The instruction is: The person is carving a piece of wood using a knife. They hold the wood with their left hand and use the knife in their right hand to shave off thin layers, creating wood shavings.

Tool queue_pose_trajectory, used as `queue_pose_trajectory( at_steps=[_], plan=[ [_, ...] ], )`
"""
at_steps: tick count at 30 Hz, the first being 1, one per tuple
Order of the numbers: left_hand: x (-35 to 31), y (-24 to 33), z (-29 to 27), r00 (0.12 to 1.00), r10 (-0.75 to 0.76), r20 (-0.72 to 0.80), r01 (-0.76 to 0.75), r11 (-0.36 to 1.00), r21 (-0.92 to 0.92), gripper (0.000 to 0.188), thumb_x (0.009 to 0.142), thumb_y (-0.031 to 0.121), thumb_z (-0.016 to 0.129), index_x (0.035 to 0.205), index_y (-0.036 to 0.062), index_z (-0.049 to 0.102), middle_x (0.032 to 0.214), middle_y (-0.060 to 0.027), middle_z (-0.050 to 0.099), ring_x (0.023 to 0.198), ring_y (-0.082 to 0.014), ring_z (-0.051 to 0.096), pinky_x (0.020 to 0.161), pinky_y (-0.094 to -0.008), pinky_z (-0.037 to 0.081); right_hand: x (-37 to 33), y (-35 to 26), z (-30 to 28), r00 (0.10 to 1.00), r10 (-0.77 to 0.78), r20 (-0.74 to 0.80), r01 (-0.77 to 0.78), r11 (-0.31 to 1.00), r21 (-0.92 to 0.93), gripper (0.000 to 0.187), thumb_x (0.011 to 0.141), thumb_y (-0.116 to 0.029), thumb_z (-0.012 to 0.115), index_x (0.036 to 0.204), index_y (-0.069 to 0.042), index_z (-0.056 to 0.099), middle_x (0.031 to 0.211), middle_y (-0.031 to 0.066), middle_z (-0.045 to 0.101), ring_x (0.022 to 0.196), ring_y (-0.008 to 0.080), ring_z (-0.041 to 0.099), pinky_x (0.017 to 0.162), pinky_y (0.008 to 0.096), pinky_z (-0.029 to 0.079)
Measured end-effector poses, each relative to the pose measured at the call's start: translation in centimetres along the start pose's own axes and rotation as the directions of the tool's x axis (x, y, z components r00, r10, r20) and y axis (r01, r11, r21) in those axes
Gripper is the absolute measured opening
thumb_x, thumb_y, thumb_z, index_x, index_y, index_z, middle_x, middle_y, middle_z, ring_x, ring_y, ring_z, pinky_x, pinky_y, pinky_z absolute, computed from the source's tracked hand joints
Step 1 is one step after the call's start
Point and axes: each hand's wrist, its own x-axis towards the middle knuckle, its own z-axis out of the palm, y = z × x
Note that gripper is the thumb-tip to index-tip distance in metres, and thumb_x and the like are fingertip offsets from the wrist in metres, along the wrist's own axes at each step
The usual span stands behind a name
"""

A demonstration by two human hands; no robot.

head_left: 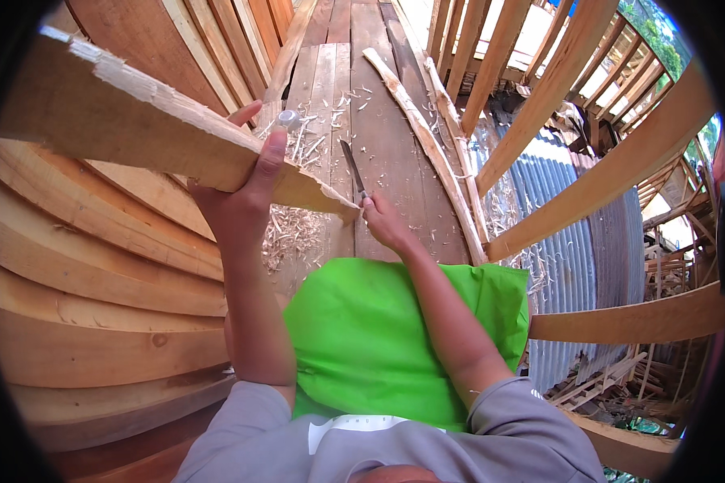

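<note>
My left hand (242, 205) is wrapped round a long wooden plank (153, 133), thumb on the near face and fingertips showing past its upper edge. The plank slants from the upper left down to a narrow end near my right hand. Its upper edge is rough and pale, as if whittled. My right hand (385, 223) grips the handle of a knife (351, 167). The long dark blade points away from me, just right of the plank's end and apart from its edge. A green cloth (370, 338) covers my lap.
Wood shavings (294, 241) litter the board floor (370, 121). A small clear container (288, 120) stands beyond my left hand. Long pale wood strips (419, 129) lie to the right, beside slatted railing posts (540, 105). Corrugated metal sheets (568, 274) lie beyond. Wooden boards (105, 322) line the left.
</note>
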Motion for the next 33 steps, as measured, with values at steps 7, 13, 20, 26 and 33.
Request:
queue_pose_trajectory(
  at_steps=[7,13,20,26,33],
  plan=[
    [0.3,-1.6,0.3,0.993,-0.115,-0.008,0.098,0.876,-0.472,0.026,0.083,0.002,0.066,0.102,0.0062,0.05,0.087,-0.0069,0.052,0.092,-0.0202,0.054,0.082,-0.0347,0.047,-1.3,-0.6,1.5,0.84,0.42,0.344,-0.5,0.845,0.188,0.034,0.101,-0.037,0.045,0.096,-0.006,0.057,0.064,0.001,0.044,0.048,0.0108,0.039,0.043,0.0316,0.031],
    [0.8,-4.6,-3.3,0.979,-0.062,0.195,0.178,0.721,-0.669,0.02,0.082,0.017,0.059,0.094,0.0078,0.046,0.08,-0.0045,0.043,0.078,-0.0181,0.044,0.081,-0.0352,0.039,-1.7,-2.5,2.7,0.877,0.396,0.273,-0.428,0.901,0.066,0.05,0.099,-0.049,0.042,0.086,-0.004,0.059,0.062,0.0014,0.046,0.049,0.0122,0.042,0.044,0.0315,0.033],
    [0.7,-3.9,-3.2,0.972,-0.03,0.232,0.167,0.783,-0.599,0.02,0.078,0.017,0.056,0.089,0.0083,0.042,0.075,-0.0055,0.042,0.074,-0.0182,0.045,0.076,-0.0347,0.039,0.1,-0.5,4.6,0.928,0.371,0.028,-0.368,0.926,-0.08,0.065,0.099,-0.053,0.024,0.087,0.001,0.058,0.065,0.0089,0.054,0.059,0.0223,0.053,0.058,0.038,0.042],
    [0.4,-4.3,-3.5,0.968,0.015,0.252,0.148,0.775,-0.614,0.02,0.079,0.017,0.056,0.091,0.0085,0.043,0.073,-0.0048,0.042,0.07,-0.0174,0.044,0.074,-0.0351,0.038,-1.8,-5.0,2.7,0.796,0.558,0.235,-0.578,0.816,0.021,0.059,0.097,-0.036,0.024,0.106,0.01,0.059,0.097,0.0254,0.066,0.088,0.0385,0.065,0.077,0.0482,0.049],
    [-0.1,-4.1,-2.6,0.98,0.006,0.2,0.124,0.764,-0.633,0.023,0.074,0.015,0.056,0.092,0.0073,0.045,0.074,-0.0064,0.044,0.069,-0.018,0.044,0.073,-0.0353,0.039,-0.8,-2.5,3.6,0.865,0.497,0.064,-0.5,0.864,0.051,0.046,0.095,-0.035,0.027,0.068,-0.003,0.046,0.05,0.0067,0.043,0.037,0.0195,0.04,0.037,0.0402,0.03]
  ],
)
